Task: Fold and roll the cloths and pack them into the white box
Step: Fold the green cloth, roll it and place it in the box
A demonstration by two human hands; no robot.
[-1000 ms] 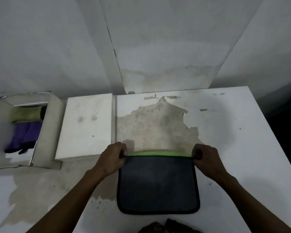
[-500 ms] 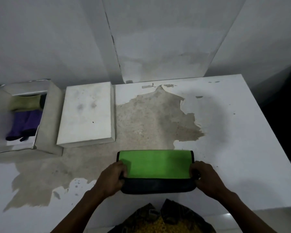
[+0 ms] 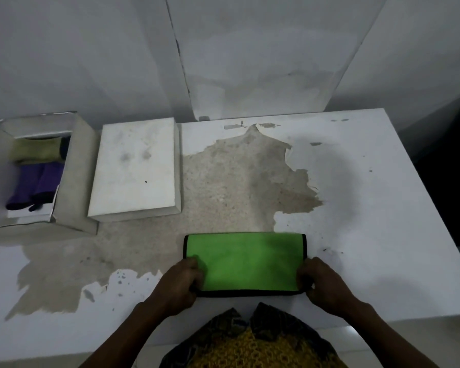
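Observation:
A green cloth with black edging [image 3: 246, 261] lies folded in half on the table near its front edge, green side up. My left hand [image 3: 179, 285] pinches its near left corner and my right hand [image 3: 323, 284] pinches its near right corner. The open white box [image 3: 79, 176] stands at the far left. Inside it lie an olive rolled cloth [image 3: 36, 152] and a purple rolled cloth [image 3: 36, 187].
The white box lid [image 3: 136, 168] lies flat just right of the box. The table [image 3: 383, 208] has a large patch of peeled, bare surface in its middle. A wall rises behind, and the table's right edge drops to a dark floor.
Both hands pulled the cloth's far edge toward me, folding it in half. The dark side is now covered and the green side faces up. The fold has closed fully at the near edge.

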